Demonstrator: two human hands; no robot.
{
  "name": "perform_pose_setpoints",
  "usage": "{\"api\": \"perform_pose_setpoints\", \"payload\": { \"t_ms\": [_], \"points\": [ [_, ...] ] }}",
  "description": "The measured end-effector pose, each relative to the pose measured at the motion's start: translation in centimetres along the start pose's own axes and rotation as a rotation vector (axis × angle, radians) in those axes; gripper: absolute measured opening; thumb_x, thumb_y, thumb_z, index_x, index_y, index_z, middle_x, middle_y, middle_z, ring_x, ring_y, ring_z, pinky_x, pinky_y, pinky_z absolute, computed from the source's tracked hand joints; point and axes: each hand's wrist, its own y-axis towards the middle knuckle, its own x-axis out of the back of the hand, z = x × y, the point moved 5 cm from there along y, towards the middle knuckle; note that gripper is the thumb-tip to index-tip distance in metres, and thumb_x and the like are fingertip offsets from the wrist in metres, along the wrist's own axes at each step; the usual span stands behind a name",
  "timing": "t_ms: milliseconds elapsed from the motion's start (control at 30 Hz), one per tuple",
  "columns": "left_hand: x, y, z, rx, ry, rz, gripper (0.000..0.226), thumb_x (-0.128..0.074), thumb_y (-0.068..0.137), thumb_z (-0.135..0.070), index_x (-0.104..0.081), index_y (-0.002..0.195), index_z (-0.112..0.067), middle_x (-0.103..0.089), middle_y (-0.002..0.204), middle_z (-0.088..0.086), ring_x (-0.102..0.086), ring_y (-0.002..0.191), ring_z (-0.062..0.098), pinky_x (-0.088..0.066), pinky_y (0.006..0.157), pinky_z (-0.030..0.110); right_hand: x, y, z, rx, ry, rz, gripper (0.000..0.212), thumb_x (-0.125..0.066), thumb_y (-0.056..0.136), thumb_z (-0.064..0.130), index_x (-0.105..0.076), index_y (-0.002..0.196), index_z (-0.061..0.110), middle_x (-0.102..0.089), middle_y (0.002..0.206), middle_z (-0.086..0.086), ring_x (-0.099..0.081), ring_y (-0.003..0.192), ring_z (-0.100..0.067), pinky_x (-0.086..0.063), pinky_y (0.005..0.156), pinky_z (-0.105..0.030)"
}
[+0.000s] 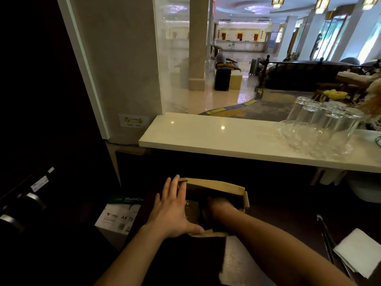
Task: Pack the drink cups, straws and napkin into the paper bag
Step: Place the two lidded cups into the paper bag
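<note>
Down below the pale counter, my left hand lies spread flat against the paper bag rim, holding nothing, while my right hand is sunk inside beside a clear cup; its grip I cannot tell. If my left slips, the mouth may collapse and tip the cup; napkin and straws wait on the dark worktop, well apart.

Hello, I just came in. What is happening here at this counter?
A person is packing a paper bag on a dark counter. The left hand lies flat on the bag's left edge and holds it open. The right hand reaches down inside the bag, where a clear cup already sits. Whether that hand holds anything cannot be seen. A white napkin and what look like dark straws are not yet packed; they lie on the counter to the right.
</note>
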Motion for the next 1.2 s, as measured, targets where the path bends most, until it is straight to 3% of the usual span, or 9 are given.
{"api": "perform_pose_setpoints", "payload": {
  "t_ms": [200,333,433,567,667,800,933,1100,1200],
  "points": [
    [0.2,-0.2,-0.3,-0.011,0.004,0.000,0.141,-0.061,0.054,-0.089,0.018,0.151,-0.026,0.037,0.156,-0.005,0.036,0.140,0.020,-0.002,0.118,0.055,-1.0,0.2,-1.1,-0.025,0.229,-0.064,0.018,-0.047,0.098,0.031,-0.052,0.112,0.023,-0.057,0.117,-0.009,-0.056,0.106,-0.025,-0.047,0.091,-0.037],
    [-0.1,0.0,-0.5,-0.010,0.009,0.008,0.141,-0.062,0.054,-0.089,0.019,0.151,-0.027,0.038,0.155,-0.006,0.037,0.140,0.020,-0.004,0.119,0.055,-1.4,0.4,-1.3,-0.041,0.254,-0.021,0.036,-0.053,0.095,0.032,-0.052,0.128,0.017,-0.056,0.130,-0.013,-0.054,0.118,-0.032,-0.045,0.098,-0.041],
    [-0.2,0.1,-0.4,-0.006,0.006,0.009,0.141,-0.062,0.053,-0.089,0.019,0.150,-0.028,0.039,0.154,-0.007,0.037,0.139,0.020,-0.004,0.119,0.056,-1.7,0.4,-1.5,-0.049,0.208,0.006,0.073,-0.079,0.072,0.034,-0.042,0.134,0.029,-0.047,0.136,-0.006,-0.043,0.128,-0.033,-0.041,0.103,-0.046],
    [-0.3,0.2,-0.4,-0.004,0.005,0.005,0.141,-0.063,0.053,-0.089,0.020,0.150,-0.028,0.039,0.154,-0.007,0.037,0.139,0.020,-0.005,0.119,0.055,-1.7,0.6,-1.3,-0.036,0.195,-0.010,0.087,-0.086,0.062,0.032,-0.039,0.135,0.034,-0.045,0.138,-0.003,-0.040,0.131,-0.032,-0.040,0.104,-0.047],
    [-0.2,0.2,-0.3,-0.008,0.004,-0.003,0.141,-0.062,0.052,-0.089,0.019,0.150,-0.028,0.038,0.155,-0.007,0.037,0.139,0.019,-0.005,0.118,0.055,-1.4,0.5,-1.3,-0.039,0.198,-0.046,0.071,-0.081,0.072,0.026,-0.043,0.131,0.031,-0.050,0.131,-0.003,-0.047,0.124,-0.029,-0.045,0.099,-0.042],
    [-0.2,0.2,-0.1,-0.008,-0.002,-0.010,0.141,-0.061,0.051,-0.090,0.018,0.150,-0.028,0.037,0.155,-0.008,0.037,0.138,0.017,-0.005,0.119,0.055,-0.4,-0.5,-0.9,0.028,0.098,-0.054,0.039,-0.059,0.092,0.018,-0.047,0.130,0.022,-0.056,0.121,-0.006,-0.058,0.108,-0.024,-0.052,0.091,-0.035],
    [-0.2,0.2,-0.1,0.002,-0.014,-0.014,0.141,-0.063,0.051,-0.088,0.017,0.151,-0.028,0.035,0.156,-0.008,0.034,0.140,0.019,-0.006,0.118,0.055,2.0,-3.3,0.5,0.136,-0.010,-0.166,0.033,-0.059,0.091,0.017,-0.053,0.123,0.021,-0.061,0.113,-0.004,-0.062,0.099,-0.022,-0.055,0.082,-0.033],
    [-0.1,0.4,0.2,0.022,-0.032,-0.034,0.142,-0.065,0.050,-0.088,0.014,0.151,-0.029,0.033,0.157,-0.008,0.031,0.143,0.020,-0.007,0.118,0.054,5.3,-7.7,1.2,0.291,0.110,-0.315,0.023,-0.061,0.089,0.023,-0.063,0.111,0.024,-0.067,0.104,0.000,-0.064,0.092,-0.019,-0.058,0.077,-0.034],
    [-0.1,0.4,0.3,0.036,-0.045,-0.037,0.143,-0.065,0.048,-0.089,0.014,0.151,-0.029,0.033,0.156,-0.009,0.029,0.144,0.019,-0.008,0.118,0.054,6.9,-10.4,0.0,0.332,0.215,-0.446,0.026,-0.058,0.090,0.023,-0.065,0.114,0.026,-0.069,0.107,0.002,-0.065,0.096,-0.017,-0.056,0.079,-0.033]
  ]
}}
